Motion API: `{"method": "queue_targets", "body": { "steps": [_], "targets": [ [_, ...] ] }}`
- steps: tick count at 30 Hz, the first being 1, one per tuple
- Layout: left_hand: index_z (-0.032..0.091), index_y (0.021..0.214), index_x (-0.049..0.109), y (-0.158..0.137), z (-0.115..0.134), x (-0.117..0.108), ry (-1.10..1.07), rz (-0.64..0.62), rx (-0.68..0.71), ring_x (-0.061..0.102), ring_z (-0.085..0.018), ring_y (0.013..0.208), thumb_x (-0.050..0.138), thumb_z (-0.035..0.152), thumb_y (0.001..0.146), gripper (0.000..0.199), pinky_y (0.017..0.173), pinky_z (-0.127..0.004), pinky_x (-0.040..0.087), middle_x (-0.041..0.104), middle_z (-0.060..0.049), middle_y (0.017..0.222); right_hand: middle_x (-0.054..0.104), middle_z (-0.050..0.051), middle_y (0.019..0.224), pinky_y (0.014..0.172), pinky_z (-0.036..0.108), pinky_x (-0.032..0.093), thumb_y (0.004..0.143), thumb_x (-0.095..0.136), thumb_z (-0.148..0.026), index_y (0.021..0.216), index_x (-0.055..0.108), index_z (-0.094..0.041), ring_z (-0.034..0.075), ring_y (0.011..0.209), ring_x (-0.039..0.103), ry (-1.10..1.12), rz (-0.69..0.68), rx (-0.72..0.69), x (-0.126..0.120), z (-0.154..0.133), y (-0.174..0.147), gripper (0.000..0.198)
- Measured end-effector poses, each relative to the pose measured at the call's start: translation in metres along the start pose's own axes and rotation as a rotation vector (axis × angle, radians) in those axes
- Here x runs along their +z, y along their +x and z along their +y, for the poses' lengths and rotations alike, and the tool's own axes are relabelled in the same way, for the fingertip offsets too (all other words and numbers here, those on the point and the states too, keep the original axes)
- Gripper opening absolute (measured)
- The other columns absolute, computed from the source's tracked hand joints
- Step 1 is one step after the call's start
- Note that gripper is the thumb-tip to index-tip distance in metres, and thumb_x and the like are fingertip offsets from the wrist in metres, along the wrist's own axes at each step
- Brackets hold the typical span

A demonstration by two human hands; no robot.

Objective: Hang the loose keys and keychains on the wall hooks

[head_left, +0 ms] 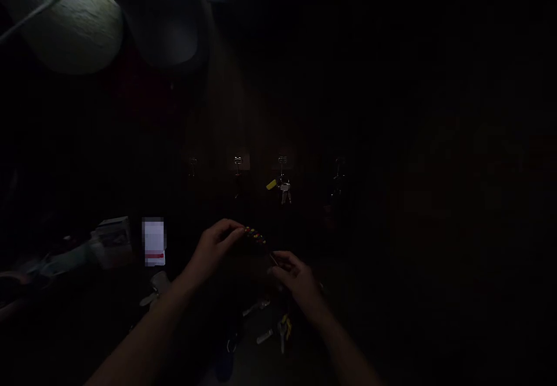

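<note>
The scene is very dark. My left hand [217, 240] is closed, pinching one end of a small multicoloured beaded piece [256, 235] between thumb and fingertips. Lower and to the right, my right hand [300, 277] is closed too, its thumb and fingers pinching a thin, small thing [272, 258] too dim to name. Whether that thing joins the beaded piece is lost in the dark. Below the hands lie a bunch of keys [282, 332] with a yellow part, a single key [256, 306] and a dark blue object [224, 363] beside a metal ring.
Ahead, keys [285, 190] with a yellow tag [271, 184] hang from a metal hook [282, 159]; another hook [238, 159] is to its left. A lit screen [154, 238] and a pale box [114, 241] are at left. Pale rounded shapes [82, 26] fill the upper left.
</note>
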State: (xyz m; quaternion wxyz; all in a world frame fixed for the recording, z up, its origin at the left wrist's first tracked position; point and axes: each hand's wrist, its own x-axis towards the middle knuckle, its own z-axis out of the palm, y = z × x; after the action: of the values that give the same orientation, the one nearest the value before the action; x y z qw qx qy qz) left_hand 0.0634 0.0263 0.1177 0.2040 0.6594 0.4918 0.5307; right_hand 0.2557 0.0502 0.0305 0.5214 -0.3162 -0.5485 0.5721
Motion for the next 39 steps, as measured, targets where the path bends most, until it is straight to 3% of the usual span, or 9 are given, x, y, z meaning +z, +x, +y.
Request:
{"method": "queue_targets", "body": {
  "steps": [4,7,13,18,24,27,30,39],
  "targets": [
    [0.024,0.08,0.069,0.037,0.02,-0.012,0.268,-0.049,0.283,0.062,-0.017,0.076,0.059,0.034,0.077,0.014,0.07,-0.027,0.047,0.067,-0.001,0.082,0.067,-0.001,0.068,0.041,0.019,0.032,0.067,0.069,-0.038,0.094,0.065,-0.021,0.006,0.043,0.044,0.025,0.065,-0.051,-0.003,-0.007,-0.001,0.032],
    [0.023,0.079,0.069,0.064,0.036,-0.02,0.385,-0.083,0.405,0.061,-0.015,0.07,0.064,0.031,0.074,0.011,0.065,-0.025,0.046,0.066,-0.001,0.078,0.066,0.001,0.07,0.041,0.019,0.031,0.067,0.07,-0.038,0.098,0.064,-0.021,0.007,0.044,0.043,0.152,0.107,-0.048,-0.005,-0.015,-0.003,0.036],
    [0.02,0.081,0.066,0.11,0.063,-0.031,0.357,-0.022,0.436,0.062,-0.015,0.069,0.063,0.03,0.075,0.012,0.064,-0.025,0.047,0.068,0.0,0.077,0.067,0.005,0.093,0.048,0.02,0.038,0.067,0.071,-0.034,0.106,0.062,-0.024,0.009,0.058,0.053,0.287,0.065,-0.011,-0.002,-0.024,-0.009,0.042],
    [0.021,0.082,0.062,0.133,0.059,-0.031,0.43,-0.074,0.453,0.059,-0.012,0.063,0.061,0.025,0.076,0.007,0.055,-0.02,0.043,0.064,0.002,0.074,0.067,0.006,0.094,0.046,0.02,0.038,0.069,0.069,-0.037,0.103,0.064,-0.022,0.009,0.057,0.052,0.232,0.057,-0.002,-0.005,-0.02,-0.007,0.038],
    [0.019,0.072,0.056,0.138,0.046,-0.035,0.642,-0.024,0.561,0.052,-0.011,0.059,0.056,0.023,0.079,0.007,0.052,-0.019,0.037,0.055,0.004,0.068,0.067,0.005,0.089,0.046,0.02,0.037,0.069,0.069,-0.041,0.1,0.065,-0.021,0.009,0.055,0.051,0.199,0.06,-0.015,-0.015,-0.01,-0.002,0.037],
    [0.019,0.072,0.056,0.132,0.038,-0.034,0.671,0.114,0.579,0.052,-0.011,0.062,0.056,0.025,0.08,0.01,0.056,-0.021,0.039,0.053,0.003,0.07,0.067,0.005,0.087,0.044,0.019,0.036,0.069,0.068,-0.041,0.097,0.066,-0.021,0.009,0.054,0.05,0.2,0.044,-0.009,-0.017,-0.009,-0.002,0.035],
    [0.019,0.076,0.06,0.126,0.027,-0.031,0.622,0.253,0.557,0.055,-0.013,0.067,0.054,0.031,0.082,0.015,0.062,-0.024,0.043,0.055,0.0,0.079,0.068,0.005,0.084,0.043,0.019,0.033,0.07,0.067,-0.043,0.094,0.067,-0.02,0.009,0.054,0.05,0.187,0.019,0.001,-0.015,-0.009,-0.003,0.034],
    [0.02,0.094,0.066,0.105,0.003,-0.014,0.345,0.334,0.408,0.058,-0.017,0.093,0.039,0.034,0.089,0.031,0.087,-0.031,0.045,0.062,-0.003,0.095,0.068,0.005,0.08,0.043,0.018,0.032,0.069,0.067,-0.045,0.089,0.067,-0.019,0.008,0.053,0.051,0.166,0.008,0.027,-0.01,-0.012,-0.006,0.033]
  ]
}}
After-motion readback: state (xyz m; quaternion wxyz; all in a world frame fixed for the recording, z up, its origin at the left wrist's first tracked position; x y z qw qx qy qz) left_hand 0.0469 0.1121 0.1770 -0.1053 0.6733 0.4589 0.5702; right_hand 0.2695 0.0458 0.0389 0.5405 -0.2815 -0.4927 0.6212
